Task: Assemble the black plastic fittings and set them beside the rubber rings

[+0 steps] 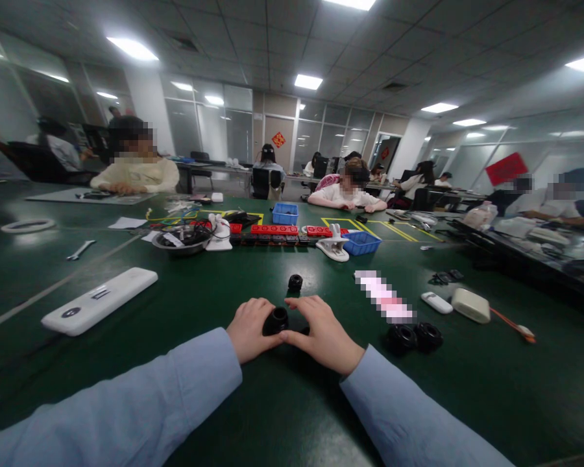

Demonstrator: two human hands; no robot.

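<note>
A black round part (278, 319) with a ring-shaped top and a dark opening is between my two hands, low over the green table. My left hand (251, 329) is closed round its left side, thumb in front and fingers behind. From the other side, my right hand (325, 334) curves in, thumb and index fingertips at the part's right edge; the two thumbs meet in front. The part's lower side is hidden by the fingers. Just beyond the hands a smaller black round piece (295, 282) stands on the table.
Two black rings (401, 338) lie to the right, near a lit phone (385, 297), a white mouse-like object (437, 302) and a cream case (470, 305). A white elongated device (100, 300) lies left. Ahead are a metal bowl (181, 245), blue bins (361, 242) and seated people.
</note>
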